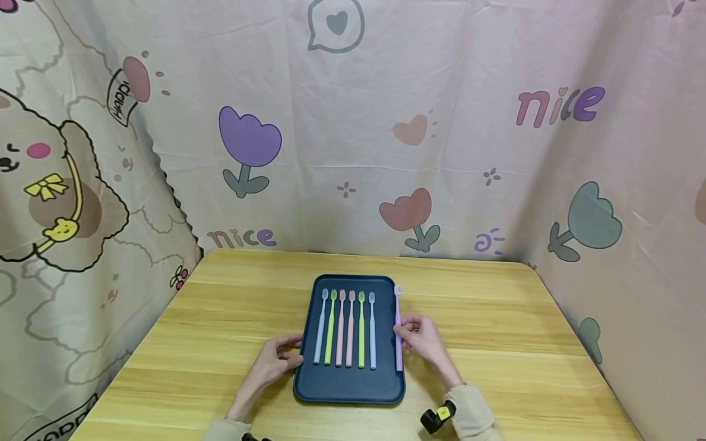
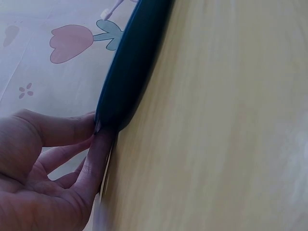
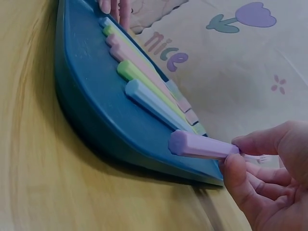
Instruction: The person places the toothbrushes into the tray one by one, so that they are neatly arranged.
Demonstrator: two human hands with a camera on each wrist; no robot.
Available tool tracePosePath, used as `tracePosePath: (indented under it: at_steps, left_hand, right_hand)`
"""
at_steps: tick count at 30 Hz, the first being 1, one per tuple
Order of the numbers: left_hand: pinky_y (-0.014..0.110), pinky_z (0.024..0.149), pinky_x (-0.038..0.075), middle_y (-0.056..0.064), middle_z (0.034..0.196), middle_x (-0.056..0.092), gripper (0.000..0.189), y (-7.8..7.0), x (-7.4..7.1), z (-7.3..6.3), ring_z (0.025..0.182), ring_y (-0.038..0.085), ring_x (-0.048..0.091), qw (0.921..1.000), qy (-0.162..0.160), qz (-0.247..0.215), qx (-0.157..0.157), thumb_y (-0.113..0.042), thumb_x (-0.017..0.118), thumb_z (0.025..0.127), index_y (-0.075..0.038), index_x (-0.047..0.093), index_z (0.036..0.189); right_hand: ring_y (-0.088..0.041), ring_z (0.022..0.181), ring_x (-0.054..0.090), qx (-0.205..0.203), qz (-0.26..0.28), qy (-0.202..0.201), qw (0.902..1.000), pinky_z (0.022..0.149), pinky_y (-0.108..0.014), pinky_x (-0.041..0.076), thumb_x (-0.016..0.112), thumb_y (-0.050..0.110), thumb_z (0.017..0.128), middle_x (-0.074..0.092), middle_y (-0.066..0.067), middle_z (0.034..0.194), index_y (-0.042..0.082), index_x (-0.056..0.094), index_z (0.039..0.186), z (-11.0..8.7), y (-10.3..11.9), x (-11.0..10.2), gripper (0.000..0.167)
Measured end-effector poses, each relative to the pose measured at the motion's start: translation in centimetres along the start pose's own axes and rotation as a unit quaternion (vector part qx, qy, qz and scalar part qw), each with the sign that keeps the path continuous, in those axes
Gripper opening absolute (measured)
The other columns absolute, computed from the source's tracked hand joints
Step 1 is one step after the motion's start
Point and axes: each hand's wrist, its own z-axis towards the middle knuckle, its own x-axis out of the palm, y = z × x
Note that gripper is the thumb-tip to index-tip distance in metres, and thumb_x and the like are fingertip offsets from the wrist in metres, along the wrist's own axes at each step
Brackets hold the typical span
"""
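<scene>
My right hand (image 1: 421,337) pinches a purple toothbrush (image 1: 399,343) between thumb and fingers. The brush is held over the right rim of a dark blue tray (image 1: 347,389), with its bristle end pointing away. On the tray, in a row, lie blue toothbrushes (image 1: 320,337), green toothbrushes (image 1: 330,337) and pink toothbrushes (image 1: 340,337), all heads to the far side. At the tray's left edge my left hand (image 1: 274,361) grips the rim, thumb on the near part of it. In the right wrist view the purple handle (image 3: 202,145) hangs above the tray's side wall.
The tray stands on a light wooden table (image 1: 231,306). A printed cloth (image 1: 342,147) hangs behind the table and along both sides. On my right wrist sits a black camera (image 1: 436,418) with a yellow mark.
</scene>
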Motion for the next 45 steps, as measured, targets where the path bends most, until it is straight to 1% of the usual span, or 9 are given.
tracePosePath:
  at_steps: [8, 15, 25, 32, 37, 45]
  left_hand:
    - [0.021, 0.071, 0.057, 0.034, 0.124, 0.062, 0.055, -0.1, 0.0, 0.0, 0.091, 0.029, 0.072, 1.0, 0.005, -0.001, 0.0, 0.007, 0.069, 0.085, 0.016, 0.051, 0.136]
    - [0.021, 0.071, 0.057, 0.035, 0.124, 0.061, 0.055, 0.0, 0.0, 0.1, 0.091, 0.029, 0.072, 1.0, 0.007, 0.001, 0.006, 0.007, 0.069, 0.085, 0.017, 0.051, 0.136]
    - [0.02, 0.071, 0.057, 0.035, 0.123, 0.062, 0.054, 0.1, -0.1, 0.1, 0.09, 0.025, 0.072, 0.9999, 0.011, -0.001, 0.01, 0.007, 0.069, 0.085, 0.017, 0.052, 0.135]
    - [0.021, 0.071, 0.057, 0.035, 0.122, 0.062, 0.053, 0.0, 0.0, 0.2, 0.089, 0.023, 0.072, 0.9998, 0.009, 0.0, 0.015, 0.006, 0.069, 0.085, 0.016, 0.053, 0.135]
    - [0.021, 0.071, 0.057, 0.034, 0.123, 0.062, 0.054, 0.0, 0.0, 0.2, 0.087, 0.02, 0.072, 0.9999, 0.01, -0.004, 0.01, 0.006, 0.069, 0.085, 0.016, 0.052, 0.135]
    - [0.021, 0.072, 0.057, 0.036, 0.124, 0.061, 0.055, 0.0, 0.0, 0.0, 0.092, 0.028, 0.073, 0.9998, 0.015, -0.004, 0.011, 0.007, 0.069, 0.086, 0.017, 0.05, 0.136]
  right_hand:
    - [-0.011, 0.051, 0.057, -0.01, -0.039, -0.016, 0.9991, 0.047, -0.027, 0.054, 0.073, 0.006, 0.087, 0.065, -0.007, 0.067, -0.007, 0.067, 0.093, 0.2, 0.1, 0.7, 0.016]
    - [-0.011, 0.049, 0.059, -0.015, -0.052, -0.023, 0.9983, 0.047, -0.03, 0.055, 0.075, 0.005, 0.085, 0.064, -0.005, 0.063, -0.005, 0.065, 0.088, 0.3, 0.1, 1.2, 0.015]
    - [-0.011, 0.047, 0.06, -0.024, -0.057, -0.028, 0.9977, 0.047, -0.029, 0.056, 0.075, 0.002, 0.084, 0.065, -0.007, 0.065, -0.006, 0.065, 0.09, 0.5, 0.2, 1.8, 0.015]
    - [-0.009, 0.045, 0.059, -0.037, -0.09, -0.031, 0.9947, 0.045, -0.028, 0.055, 0.075, 0.003, 0.083, 0.066, -0.007, 0.064, -0.006, 0.065, 0.091, 0.7, 0.1, 2.1, 0.016]
    - [-0.008, 0.044, 0.059, -0.041, -0.111, -0.036, 0.9923, 0.043, -0.027, 0.053, 0.075, 0.003, 0.082, 0.066, -0.006, 0.062, -0.005, 0.066, 0.09, 0.8, 0.1, 2.4, 0.015]
    - [-0.006, 0.041, 0.057, -0.053, -0.14, -0.04, 0.988, 0.041, -0.026, 0.052, 0.072, 0.002, 0.08, 0.065, -0.005, 0.062, -0.005, 0.066, 0.09, 1.0, 0.1, 2.7, 0.014]
